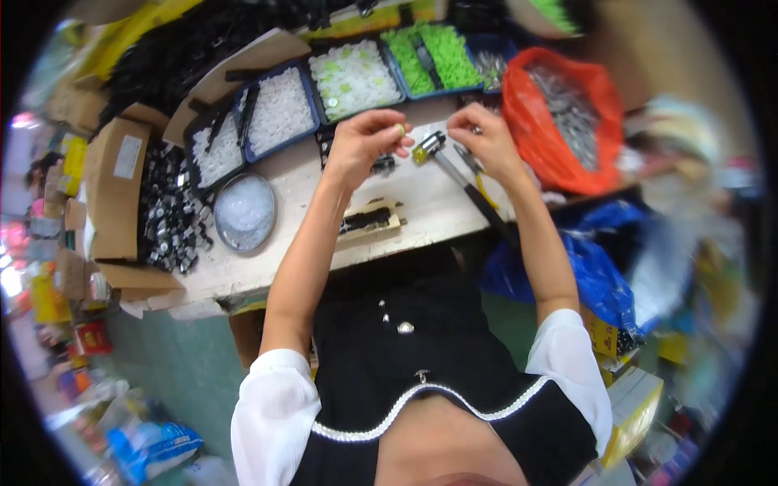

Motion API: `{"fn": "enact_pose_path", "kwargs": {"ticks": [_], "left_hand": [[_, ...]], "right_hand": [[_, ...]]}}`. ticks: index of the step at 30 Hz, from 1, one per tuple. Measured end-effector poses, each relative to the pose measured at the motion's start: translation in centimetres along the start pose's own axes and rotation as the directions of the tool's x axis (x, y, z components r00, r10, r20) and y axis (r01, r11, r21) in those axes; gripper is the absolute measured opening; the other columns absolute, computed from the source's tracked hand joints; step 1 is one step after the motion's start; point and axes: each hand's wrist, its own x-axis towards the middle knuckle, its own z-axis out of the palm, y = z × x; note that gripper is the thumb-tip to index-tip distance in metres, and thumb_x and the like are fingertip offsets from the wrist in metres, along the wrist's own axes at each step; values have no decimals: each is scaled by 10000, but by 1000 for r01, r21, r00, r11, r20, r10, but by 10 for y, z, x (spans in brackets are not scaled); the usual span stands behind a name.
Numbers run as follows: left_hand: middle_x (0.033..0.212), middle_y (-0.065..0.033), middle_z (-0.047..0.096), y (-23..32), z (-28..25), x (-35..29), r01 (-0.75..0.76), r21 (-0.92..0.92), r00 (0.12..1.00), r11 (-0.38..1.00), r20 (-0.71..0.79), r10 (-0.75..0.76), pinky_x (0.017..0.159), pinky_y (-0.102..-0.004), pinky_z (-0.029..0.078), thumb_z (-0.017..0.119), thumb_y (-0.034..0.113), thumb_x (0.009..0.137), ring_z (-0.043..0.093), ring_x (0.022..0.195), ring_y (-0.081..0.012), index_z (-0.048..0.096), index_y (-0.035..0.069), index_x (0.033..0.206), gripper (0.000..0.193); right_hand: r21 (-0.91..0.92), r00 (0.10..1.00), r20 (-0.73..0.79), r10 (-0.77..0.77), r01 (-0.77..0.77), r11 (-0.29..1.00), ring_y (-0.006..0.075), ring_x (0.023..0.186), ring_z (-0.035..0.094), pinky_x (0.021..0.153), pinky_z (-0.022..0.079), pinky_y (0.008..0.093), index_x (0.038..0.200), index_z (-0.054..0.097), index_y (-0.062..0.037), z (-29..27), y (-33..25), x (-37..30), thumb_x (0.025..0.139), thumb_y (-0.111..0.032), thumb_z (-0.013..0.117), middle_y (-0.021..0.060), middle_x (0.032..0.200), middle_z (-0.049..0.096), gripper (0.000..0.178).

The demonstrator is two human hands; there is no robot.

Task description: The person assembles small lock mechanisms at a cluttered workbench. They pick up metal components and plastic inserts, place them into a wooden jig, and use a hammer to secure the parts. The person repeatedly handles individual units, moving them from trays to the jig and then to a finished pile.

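My left hand [363,147] is raised over the far part of the worktable, thumb and fingers pinched on a small pale green piece [400,130]. Facing it, my right hand [488,139] has its fingertips drawn together; whatever may be between them is too small to make out. Between and just below the hands lies a hammer [429,147] with a yellow and silver head, its black handle [485,204] slanting toward the near right. Beside it is a slim tool with a yellow and black handle [484,190]. A small wooden holder [395,224] with black parts sits near the table's front edge.
Trays of white pieces [279,113], mixed white and green pieces [355,77] and green pieces [450,53] line the back. A red bag [604,121] of metal parts stands right. At left are a round dish [243,212], loose black-and-metal parts [172,215] and a cardboard box [117,190].
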Motion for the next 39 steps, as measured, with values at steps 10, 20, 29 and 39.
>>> {"fn": "enact_pose_path", "kwargs": {"ticks": [10,20,29,39], "left_hand": [[999,-102,560,-28,-26,-89,-107,-523,983,846,73,170,605,-301,568,601,-24,811,637,786,-218,632,3,938,134],[1006,-100,557,-31,-34,-101,-140,-517,980,844,47,191,621,-310,570,586,-32,818,640,802,-228,627,12,919,118],[913,-122,604,-26,-34,-108,-159,-432,978,888,54,201,635,-327,569,584,8,841,650,781,-241,609,14,966,128],[895,-126,624,-18,-27,-127,-322,37,936,946,-141,324,652,-316,562,570,-50,830,655,744,-212,574,-18,1014,187]], "right_hand": [[222,932,304,-198,132,966,79,744,463,627,360,209,830,589,-32,73,-60,-13,806,-34,598,-7,843,511,25],[232,909,384,-163,76,970,73,732,458,616,364,205,832,580,-18,80,-65,-13,816,-26,584,-2,850,499,18],[256,884,432,-180,71,964,90,782,474,668,379,220,848,587,-16,90,-69,-16,828,-33,578,12,855,499,28],[321,902,403,-153,17,947,92,739,500,618,402,213,871,592,-14,101,-65,-25,839,-39,565,6,859,511,48]]}}
